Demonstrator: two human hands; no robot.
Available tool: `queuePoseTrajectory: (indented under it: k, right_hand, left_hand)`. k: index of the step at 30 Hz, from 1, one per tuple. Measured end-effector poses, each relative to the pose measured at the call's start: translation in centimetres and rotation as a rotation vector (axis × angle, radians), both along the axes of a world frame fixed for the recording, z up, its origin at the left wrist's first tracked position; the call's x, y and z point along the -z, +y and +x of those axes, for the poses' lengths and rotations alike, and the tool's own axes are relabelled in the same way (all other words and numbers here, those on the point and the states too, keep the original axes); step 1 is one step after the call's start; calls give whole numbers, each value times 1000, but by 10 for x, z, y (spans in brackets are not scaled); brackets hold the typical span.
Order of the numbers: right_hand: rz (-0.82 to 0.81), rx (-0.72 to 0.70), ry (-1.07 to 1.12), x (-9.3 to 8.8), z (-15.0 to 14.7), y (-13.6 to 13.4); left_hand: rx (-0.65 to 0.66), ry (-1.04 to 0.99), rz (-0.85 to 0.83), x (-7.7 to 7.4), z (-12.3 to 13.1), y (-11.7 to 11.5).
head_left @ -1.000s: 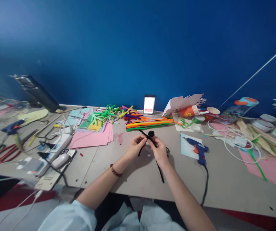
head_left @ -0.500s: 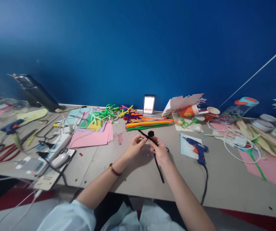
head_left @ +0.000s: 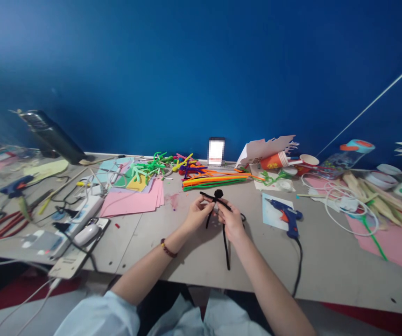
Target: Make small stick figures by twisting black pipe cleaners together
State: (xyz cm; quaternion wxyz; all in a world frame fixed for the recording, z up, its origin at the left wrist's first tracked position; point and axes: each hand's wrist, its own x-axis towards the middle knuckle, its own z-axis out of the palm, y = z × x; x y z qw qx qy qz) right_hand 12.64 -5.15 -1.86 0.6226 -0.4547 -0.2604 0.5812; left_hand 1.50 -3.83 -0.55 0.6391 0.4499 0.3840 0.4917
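Note:
My left hand (head_left: 198,212) and my right hand (head_left: 232,219) are held close together above the grey table (head_left: 193,254), both pinched on a black pipe-cleaner figure (head_left: 219,199). The figure has a small round black ball at its top, a thin black arm sticking out to the left, and a long black tail (head_left: 226,247) hanging down toward me between my wrists. A beaded bracelet sits on my left wrist.
A blue glue gun (head_left: 287,217) on a paper sheet lies right of my hands, its cord running off the front edge. Orange and green pipe cleaners (head_left: 215,181) and pink paper (head_left: 134,201) lie behind. Power strip, white mouse (head_left: 87,234) and red scissors (head_left: 3,224) sit left.
The long black tail has swung from slanting right to hanging nearly straight down. My hands have shifted slightly on the figure and stayed in the same spot.

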Motion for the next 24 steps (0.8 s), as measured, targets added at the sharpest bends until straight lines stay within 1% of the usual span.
queuePoseTrajectory:
  k: [3,7,11,14,17,20,24]
  right_hand:
    - [-58,20,49,-3,0,0]
    - [-52,6,52,-5,-1,-1]
    - [-53,-41,84,-4,0,-1]
    - [-48,-83,125,-4,1,-1]
    - [-21,-90,133,-4,1,-1]
    - [-7,-86,107,-5,0,-1]
    - [-17,-67,111,-5,-1,-1]
  left_hand:
    - [-46,19,-1,-2,0,0]
    - [-81,42,4,0,-1,1]
    - [-117,64,54,4,0,3]
    - [-115,57,80,5,1,3]
    - [-120,60,106,6,1,3]
    - [-155,85,157,7,1,2]
    - [-177,173,264,12,1,2]
